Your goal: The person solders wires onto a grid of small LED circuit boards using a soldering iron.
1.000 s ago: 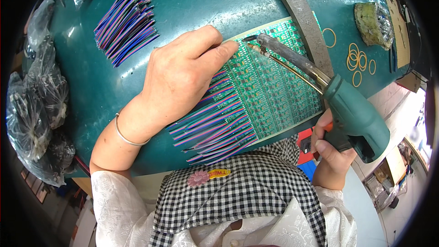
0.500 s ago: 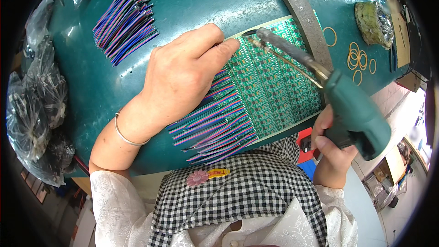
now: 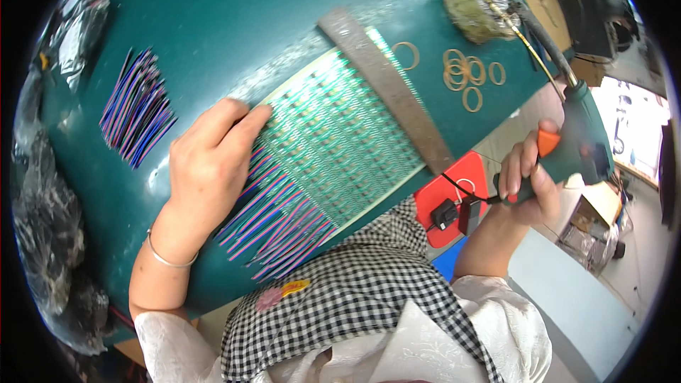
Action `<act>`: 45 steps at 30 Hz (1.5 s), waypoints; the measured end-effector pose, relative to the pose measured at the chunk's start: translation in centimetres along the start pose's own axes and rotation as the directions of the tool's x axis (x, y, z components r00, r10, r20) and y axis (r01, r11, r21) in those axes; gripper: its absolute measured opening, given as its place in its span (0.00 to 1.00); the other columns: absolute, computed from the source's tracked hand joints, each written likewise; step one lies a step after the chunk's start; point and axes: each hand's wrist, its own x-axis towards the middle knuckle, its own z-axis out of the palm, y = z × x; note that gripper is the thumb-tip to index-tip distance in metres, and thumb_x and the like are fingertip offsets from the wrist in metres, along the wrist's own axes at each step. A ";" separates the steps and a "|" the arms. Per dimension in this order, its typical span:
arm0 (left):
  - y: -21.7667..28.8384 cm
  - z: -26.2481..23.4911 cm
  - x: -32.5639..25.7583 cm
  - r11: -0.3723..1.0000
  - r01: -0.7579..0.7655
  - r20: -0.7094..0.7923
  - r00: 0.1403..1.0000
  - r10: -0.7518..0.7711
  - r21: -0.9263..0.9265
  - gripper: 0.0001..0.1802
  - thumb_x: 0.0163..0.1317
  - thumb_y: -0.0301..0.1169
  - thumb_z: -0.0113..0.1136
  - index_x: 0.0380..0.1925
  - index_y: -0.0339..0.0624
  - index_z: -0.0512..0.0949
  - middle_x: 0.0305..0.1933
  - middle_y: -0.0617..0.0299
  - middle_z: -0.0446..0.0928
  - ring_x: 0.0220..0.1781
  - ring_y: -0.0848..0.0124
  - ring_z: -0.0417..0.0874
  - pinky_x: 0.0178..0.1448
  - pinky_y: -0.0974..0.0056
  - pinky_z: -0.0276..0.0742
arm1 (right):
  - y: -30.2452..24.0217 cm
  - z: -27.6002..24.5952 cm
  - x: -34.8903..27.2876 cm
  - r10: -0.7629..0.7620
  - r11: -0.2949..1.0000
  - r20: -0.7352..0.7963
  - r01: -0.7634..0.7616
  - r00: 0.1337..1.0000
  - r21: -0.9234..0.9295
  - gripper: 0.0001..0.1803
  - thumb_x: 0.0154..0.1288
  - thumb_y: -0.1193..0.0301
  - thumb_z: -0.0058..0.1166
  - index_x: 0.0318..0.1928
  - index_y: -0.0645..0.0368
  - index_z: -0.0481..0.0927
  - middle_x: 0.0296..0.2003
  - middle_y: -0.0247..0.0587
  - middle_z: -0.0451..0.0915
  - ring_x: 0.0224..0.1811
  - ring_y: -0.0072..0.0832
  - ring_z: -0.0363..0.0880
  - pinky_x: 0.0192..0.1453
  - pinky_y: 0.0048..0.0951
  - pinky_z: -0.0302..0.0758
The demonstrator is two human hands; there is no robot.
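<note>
My left hand [image 3: 206,170] lies flat on a row of purple, blue and black wires [image 3: 273,223] that stick out from the near edge of a green circuit board panel [image 3: 340,142] on the teal table [image 3: 213,35]. My right hand [image 3: 528,181] grips the handle of a green soldering gun [image 3: 578,138] with an orange trigger. It is held off the table's right side, and its long tip [image 3: 521,28] points toward a yellowish cleaning sponge [image 3: 475,3] at the far edge. A grey metal bar [image 3: 386,85] lies across the panel's right side.
A loose bundle of the same coloured wires [image 3: 135,106] lies at the left of the table. Several tan rubber bands [image 3: 464,74] sit near the sponge. Dark plastic bags [image 3: 42,227] hang at the left edge. A red box [image 3: 454,195] stands below the table's right side.
My right hand has lifted the soldering gun off the panel and swung it out to the right, tip now toward the sponge. My left hand stays pressed on the wires.
</note>
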 end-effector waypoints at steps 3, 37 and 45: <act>-0.2 -0.1 0.0 1.000 -0.012 -0.006 1.000 0.012 -0.002 0.18 0.47 0.17 0.64 0.41 0.40 0.83 0.33 0.60 0.76 0.31 0.64 0.81 0.31 0.62 0.79 | -0.3 -2.1 1.4 -0.030 0.999 -0.076 0.027 0.997 -0.038 0.32 0.62 0.73 0.52 0.64 0.77 0.63 0.30 0.44 0.69 0.20 0.24 0.69 0.15 0.23 0.70; -2.1 0.1 -1.2 0.999 -0.036 -0.063 0.997 0.037 0.024 0.12 0.48 0.27 0.62 0.36 0.42 0.83 0.31 0.65 0.74 0.29 0.69 0.78 0.27 0.64 0.76 | 3.0 5.8 -4.7 0.509 0.826 0.171 -0.423 0.844 -0.372 0.25 0.47 0.85 0.66 0.49 0.64 0.78 0.34 0.38 0.80 0.33 0.25 0.78 0.39 0.27 0.78; -1.6 -0.5 -1.0 0.997 -0.026 0.009 1.000 0.026 0.068 0.14 0.48 0.21 0.64 0.38 0.40 0.85 0.32 0.62 0.78 0.29 0.67 0.80 0.27 0.65 0.76 | 3.8 3.9 -4.6 0.387 0.806 0.342 -0.134 0.856 -0.577 0.31 0.50 0.77 0.64 0.56 0.69 0.70 0.27 0.42 0.74 0.21 0.26 0.73 0.25 0.24 0.72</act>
